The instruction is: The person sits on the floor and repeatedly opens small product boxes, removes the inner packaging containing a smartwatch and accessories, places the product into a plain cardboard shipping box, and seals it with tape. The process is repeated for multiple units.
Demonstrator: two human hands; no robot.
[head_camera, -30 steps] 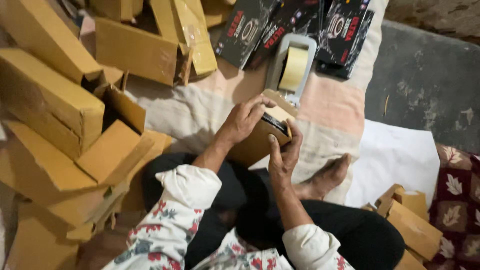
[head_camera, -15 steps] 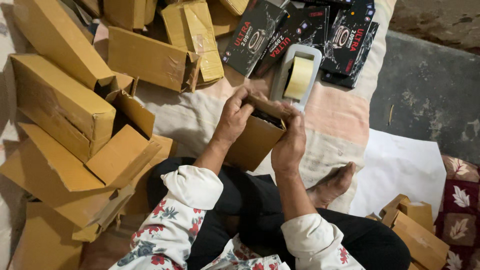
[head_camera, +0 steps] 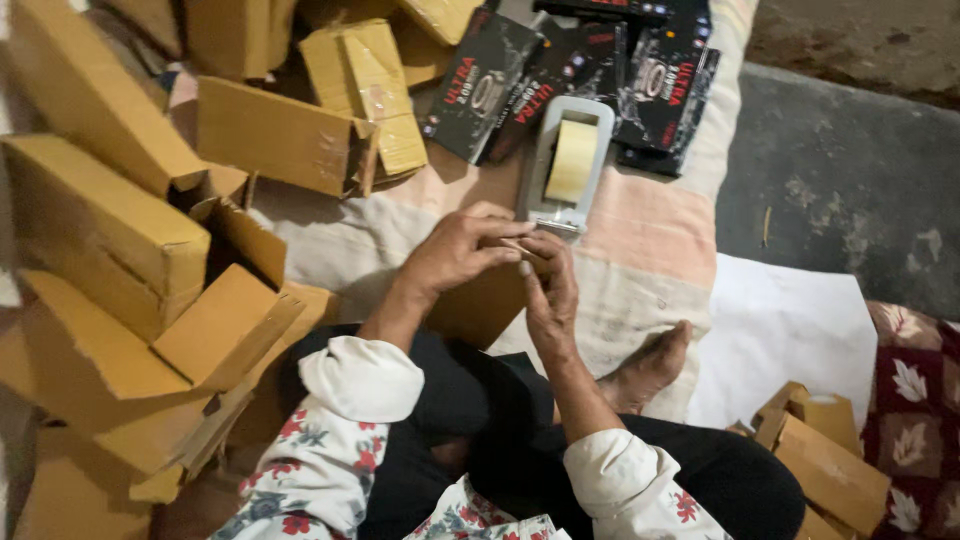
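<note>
A small brown cardboard box (head_camera: pixel 478 305) sits at mid-frame, gripped from both sides: the left hand (head_camera: pixel 455 250) curls over its top edge, the right hand (head_camera: pixel 550 285) pinches its right corner. Just above stands a grey tape dispenser (head_camera: pixel 565 165); black printed packets (head_camera: pixel 560 75) lie beyond.

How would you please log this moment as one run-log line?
left hand: on box top | right hand: on box edge | cardboard box: in lap | tape dispenser: just beyond

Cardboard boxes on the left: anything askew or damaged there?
Yes. The cardboard boxes lie heaped at mixed angles, several with flaps hanging open. Both hands, left hand and right hand, hold a small brown box near the tape dispenser.
</note>
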